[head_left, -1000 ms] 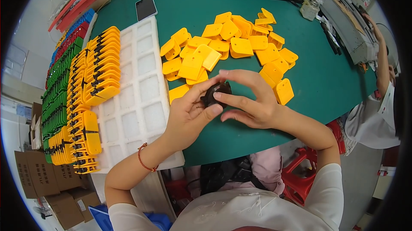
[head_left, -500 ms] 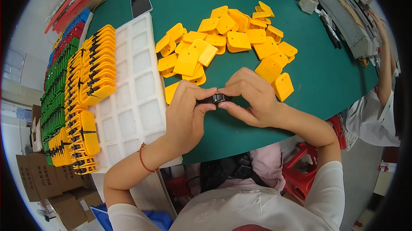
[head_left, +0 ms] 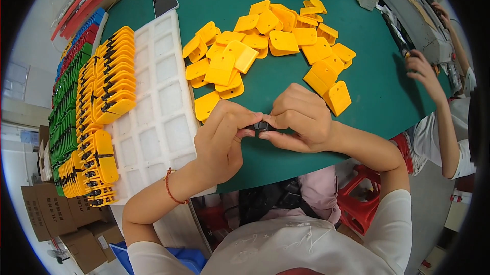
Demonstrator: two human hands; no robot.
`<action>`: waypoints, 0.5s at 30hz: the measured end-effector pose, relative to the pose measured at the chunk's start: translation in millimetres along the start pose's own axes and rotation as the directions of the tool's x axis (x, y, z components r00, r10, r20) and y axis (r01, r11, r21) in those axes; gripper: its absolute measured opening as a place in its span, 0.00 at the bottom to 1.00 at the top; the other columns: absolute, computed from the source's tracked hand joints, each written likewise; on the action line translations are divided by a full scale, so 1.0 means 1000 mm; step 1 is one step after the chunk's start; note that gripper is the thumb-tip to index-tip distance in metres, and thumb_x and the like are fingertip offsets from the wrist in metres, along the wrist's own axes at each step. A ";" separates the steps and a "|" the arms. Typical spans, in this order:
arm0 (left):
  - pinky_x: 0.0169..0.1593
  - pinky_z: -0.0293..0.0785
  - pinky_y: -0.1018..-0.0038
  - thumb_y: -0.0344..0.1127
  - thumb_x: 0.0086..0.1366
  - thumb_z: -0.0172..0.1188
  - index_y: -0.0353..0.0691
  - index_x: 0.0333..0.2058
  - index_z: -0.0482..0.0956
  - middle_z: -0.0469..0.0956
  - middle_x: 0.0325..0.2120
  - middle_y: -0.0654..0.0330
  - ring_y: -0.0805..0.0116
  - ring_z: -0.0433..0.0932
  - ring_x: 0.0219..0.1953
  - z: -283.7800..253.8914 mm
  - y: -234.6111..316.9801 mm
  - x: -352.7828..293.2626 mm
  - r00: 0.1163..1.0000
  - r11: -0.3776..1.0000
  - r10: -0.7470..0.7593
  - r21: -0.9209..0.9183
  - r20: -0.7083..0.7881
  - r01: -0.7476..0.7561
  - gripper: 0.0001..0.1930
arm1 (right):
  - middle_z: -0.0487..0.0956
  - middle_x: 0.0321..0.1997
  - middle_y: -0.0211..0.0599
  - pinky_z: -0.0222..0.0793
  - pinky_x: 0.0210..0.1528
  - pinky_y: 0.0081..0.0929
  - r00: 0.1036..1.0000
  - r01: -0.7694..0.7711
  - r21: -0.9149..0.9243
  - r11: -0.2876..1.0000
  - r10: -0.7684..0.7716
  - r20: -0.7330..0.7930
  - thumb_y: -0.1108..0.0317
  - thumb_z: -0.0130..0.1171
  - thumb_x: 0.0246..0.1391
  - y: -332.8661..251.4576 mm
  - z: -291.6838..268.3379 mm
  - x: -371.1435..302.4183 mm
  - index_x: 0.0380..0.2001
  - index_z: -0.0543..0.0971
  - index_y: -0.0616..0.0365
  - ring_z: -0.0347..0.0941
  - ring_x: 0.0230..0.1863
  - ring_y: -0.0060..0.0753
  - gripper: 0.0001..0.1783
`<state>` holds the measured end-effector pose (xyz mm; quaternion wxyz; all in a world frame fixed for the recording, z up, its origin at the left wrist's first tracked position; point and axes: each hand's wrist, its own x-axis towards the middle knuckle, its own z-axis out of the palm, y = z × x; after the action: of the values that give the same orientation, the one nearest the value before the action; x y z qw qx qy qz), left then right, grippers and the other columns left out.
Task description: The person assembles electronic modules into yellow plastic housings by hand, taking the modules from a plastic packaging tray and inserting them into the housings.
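Observation:
A small black part (head_left: 262, 126), partly hidden by fingers, is pinched between both hands above the near part of the green table. My left hand (head_left: 223, 139) grips its left end with thumb and forefinger. My right hand (head_left: 302, 121) holds the right end the same way, its other fingers curled in. Just beyond the hands lies a loose heap of folded yellow plastic pieces (head_left: 246, 56), each with a small hole. Left of my left hand is a white foam tray (head_left: 170, 94) with square pockets. Rows of yellow pieces with black fittings (head_left: 116, 78) stand along its left side.
Green, red and blue pieces (head_left: 69, 109) line the far left. A phone (head_left: 165, 1) lies behind the tray. At the right, a co-worker's hand (head_left: 422, 70) reaches over the green table (head_left: 375, 99). A red stool (head_left: 360, 198) and cardboard boxes (head_left: 56, 208) stand below.
My fingers have shifted on the black part, which has turned slightly and sits a little lower. A co-worker's hand has come in over the table's right side.

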<state>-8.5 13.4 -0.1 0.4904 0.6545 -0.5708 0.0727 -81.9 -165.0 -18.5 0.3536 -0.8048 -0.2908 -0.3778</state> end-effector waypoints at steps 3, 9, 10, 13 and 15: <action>0.26 0.75 0.78 0.08 0.44 0.48 0.27 0.34 0.74 0.72 0.28 0.50 0.62 0.75 0.30 0.000 -0.001 0.000 1.000 1.000 0.009 -0.013 0.000 -0.009 0.17 | 0.71 0.22 0.32 0.55 0.23 0.26 1.000 0.001 0.005 1.000 -0.001 0.008 0.70 0.69 0.38 0.000 -0.001 0.000 0.22 0.73 0.60 0.66 0.21 0.30 0.12; 0.26 0.73 0.78 0.10 0.46 0.52 0.29 0.33 0.74 0.73 0.28 0.52 0.62 0.74 0.28 0.000 0.001 0.002 1.000 1.000 0.015 -0.008 -0.002 -0.015 0.14 | 0.71 0.22 0.32 0.55 0.23 0.26 1.000 0.017 0.008 1.000 -0.017 -0.004 0.70 0.68 0.38 0.001 -0.001 0.000 0.22 0.74 0.60 0.67 0.22 0.30 0.12; 0.27 0.72 0.77 0.11 0.46 0.53 0.29 0.34 0.74 0.72 0.28 0.52 0.63 0.74 0.28 0.000 0.000 0.003 1.000 1.000 0.013 -0.004 -0.006 -0.013 0.14 | 0.71 0.22 0.32 0.56 0.23 0.26 1.000 0.013 0.011 1.000 -0.013 -0.006 0.71 0.68 0.38 0.002 -0.002 0.001 0.23 0.74 0.60 0.67 0.22 0.30 0.11; 0.26 0.70 0.77 0.12 0.46 0.56 0.30 0.35 0.73 0.72 0.27 0.53 0.63 0.71 0.27 0.002 -0.002 0.001 1.000 1.000 0.002 -0.022 -0.015 -0.002 0.15 | 0.71 0.22 0.32 0.56 0.24 0.27 1.000 0.007 0.016 1.000 -0.006 -0.026 0.72 0.67 0.37 0.002 -0.002 0.002 0.23 0.75 0.61 0.68 0.22 0.31 0.11; 0.26 0.69 0.76 0.12 0.45 0.56 0.31 0.35 0.73 0.71 0.27 0.53 0.63 0.71 0.27 0.003 -0.002 0.001 1.000 1.000 0.012 -0.014 -0.010 -0.012 0.16 | 0.71 0.22 0.33 0.57 0.24 0.27 1.000 0.012 0.022 1.000 -0.011 -0.030 0.72 0.67 0.37 0.002 -0.002 0.002 0.23 0.75 0.61 0.68 0.23 0.31 0.11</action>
<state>-7.5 9.9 -2.2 0.4973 0.6474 -0.5727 0.0750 -80.8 -167.3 -16.8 0.3647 -0.7934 -0.2945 -0.3883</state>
